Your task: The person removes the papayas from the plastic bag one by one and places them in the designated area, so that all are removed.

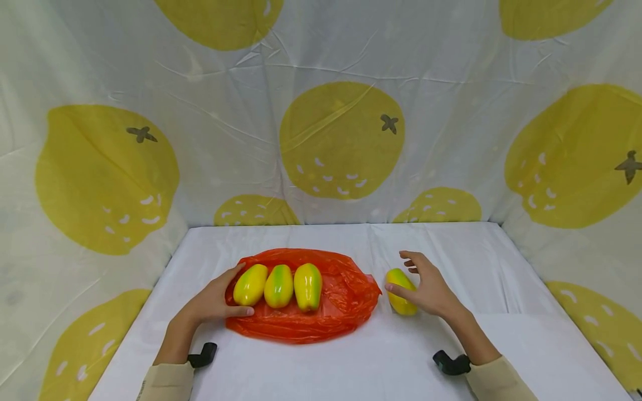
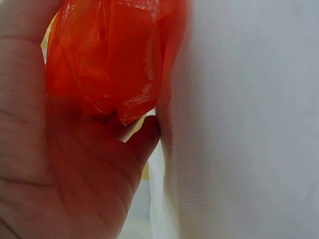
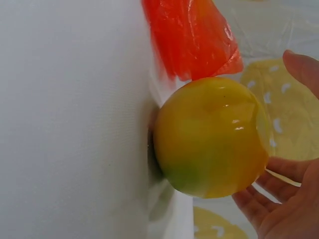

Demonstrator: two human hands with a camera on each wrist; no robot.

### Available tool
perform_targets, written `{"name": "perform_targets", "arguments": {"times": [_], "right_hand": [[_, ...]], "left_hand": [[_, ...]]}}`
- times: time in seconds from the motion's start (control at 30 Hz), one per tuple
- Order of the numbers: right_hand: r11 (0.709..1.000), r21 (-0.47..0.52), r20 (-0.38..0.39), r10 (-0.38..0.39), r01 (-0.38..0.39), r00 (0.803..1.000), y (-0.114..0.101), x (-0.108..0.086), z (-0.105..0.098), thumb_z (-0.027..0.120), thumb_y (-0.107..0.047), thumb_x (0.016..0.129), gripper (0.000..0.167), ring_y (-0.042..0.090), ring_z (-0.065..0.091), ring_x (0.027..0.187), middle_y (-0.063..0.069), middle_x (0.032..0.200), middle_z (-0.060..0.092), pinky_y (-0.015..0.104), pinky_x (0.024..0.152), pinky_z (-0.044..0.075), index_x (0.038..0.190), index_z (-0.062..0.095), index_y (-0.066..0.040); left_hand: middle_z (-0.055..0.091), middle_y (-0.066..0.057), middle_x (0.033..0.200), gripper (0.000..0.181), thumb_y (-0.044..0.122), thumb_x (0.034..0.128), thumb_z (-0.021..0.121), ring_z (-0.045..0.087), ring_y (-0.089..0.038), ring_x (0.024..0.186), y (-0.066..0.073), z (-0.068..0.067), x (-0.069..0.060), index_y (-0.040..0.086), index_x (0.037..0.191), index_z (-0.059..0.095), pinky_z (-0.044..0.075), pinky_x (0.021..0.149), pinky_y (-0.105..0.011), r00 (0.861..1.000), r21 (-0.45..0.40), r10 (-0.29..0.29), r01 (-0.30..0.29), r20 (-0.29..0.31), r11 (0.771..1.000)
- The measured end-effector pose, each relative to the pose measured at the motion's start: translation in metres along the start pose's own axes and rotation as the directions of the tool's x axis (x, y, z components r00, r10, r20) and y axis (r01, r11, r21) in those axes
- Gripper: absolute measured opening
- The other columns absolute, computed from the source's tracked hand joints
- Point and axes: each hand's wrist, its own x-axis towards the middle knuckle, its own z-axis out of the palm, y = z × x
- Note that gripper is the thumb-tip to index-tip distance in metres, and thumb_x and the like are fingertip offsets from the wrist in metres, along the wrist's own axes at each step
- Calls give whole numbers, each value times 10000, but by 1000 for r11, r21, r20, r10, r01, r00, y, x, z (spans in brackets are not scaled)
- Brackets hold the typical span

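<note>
Three glossy yellow-green papayas lie side by side on a red plastic bag (image 1: 346, 298): a left one (image 1: 251, 285), a middle one (image 1: 278, 286) and a right one (image 1: 308, 287). My left hand (image 1: 215, 298) holds the bag's left end, thumb at the front and fingers at the back, beside the left papaya. In the left wrist view, crumpled red plastic (image 2: 107, 59) sits between thumb and fingers. A fourth papaya (image 1: 400, 292) lies on the white cloth right of the bag. Around it, my right hand (image 1: 426, 287) is spread, its thumb apart from the fruit in the right wrist view.
White cloth (image 1: 321, 367) covers the table. A pale curtain printed with yellow fruit (image 1: 341, 139) rises behind and along both sides. Black wrist mounts (image 1: 203, 355) sit on both arms. The bag's right end (image 1: 373, 287) lies close to the fourth papaya.
</note>
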Motion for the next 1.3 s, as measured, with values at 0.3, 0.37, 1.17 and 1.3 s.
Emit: {"name": "perform_targets", "arguments": {"times": [0.3,0.37,1.17,1.3], "right_hand": [[998,16,-27,-54,54,998,-10,4,1,805,-546,830,870,389,578,1282,121,1480,524,622,1018,530,1514,439,-154],[997,23,-33,-68,69,997,-13,5,2,810,-537,827,866,385,580,1277,117,1469,531,621,1017,531,1511,447,-150],[965,182,-31,-187,190,982,-40,13,15,829,-437,848,759,345,630,1206,49,1419,568,554,1033,545,1478,493,-181],[958,201,-21,-204,204,979,-44,14,17,833,-419,847,751,317,645,1187,44,1413,566,568,1022,549,1477,494,-190]], "left_hand": [[413,-127,1604,1224,607,686,876,434,-394,1426,2,0,0,155,1631,243,482,1069,-651,1000,-9,-14,14,2,1000],[412,-123,1604,1222,606,684,877,433,-392,1426,2,0,0,160,1630,243,487,1064,-648,1000,-15,-14,14,3,1000],[419,-69,1590,1202,582,682,891,449,-342,1408,-3,3,2,203,1627,251,508,1057,-619,999,-42,53,-53,-7,998],[419,-75,1591,1200,587,684,887,448,-344,1408,-2,2,1,201,1626,251,504,1060,-623,999,-31,45,-45,-5,998]]}}
